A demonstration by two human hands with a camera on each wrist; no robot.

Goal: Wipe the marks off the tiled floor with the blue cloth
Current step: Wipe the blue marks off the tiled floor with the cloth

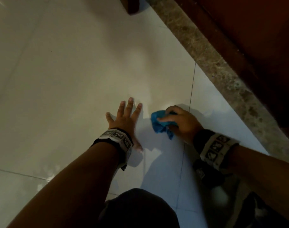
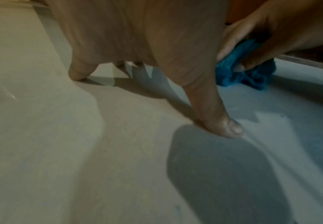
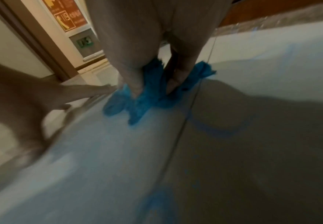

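Note:
My right hand [image 1: 178,120] grips a crumpled blue cloth [image 1: 160,124] and presses it on the pale tiled floor [image 1: 74,79], just left of a grout line [image 1: 190,99]. In the right wrist view the cloth [image 3: 143,97] bunches under my fingers [image 3: 178,78], and faint blue smears [image 3: 214,130] curve on the tile beside it, with another blue smear [image 3: 157,201] nearer the camera. My left hand [image 1: 125,116] lies flat on the floor with fingers spread, a short way left of the cloth. In the left wrist view its thumb [image 2: 224,124] touches the tile, and the cloth [image 2: 246,71] shows behind it.
A speckled stone threshold [image 1: 222,74] runs diagonally along the right, with dark red-brown wood [image 1: 255,38] beyond it. A wooden furniture leg [image 1: 132,5] stands at the top. My knee [image 1: 137,209] is at the bottom. A door frame and signs [image 3: 68,18] appear in the right wrist view.

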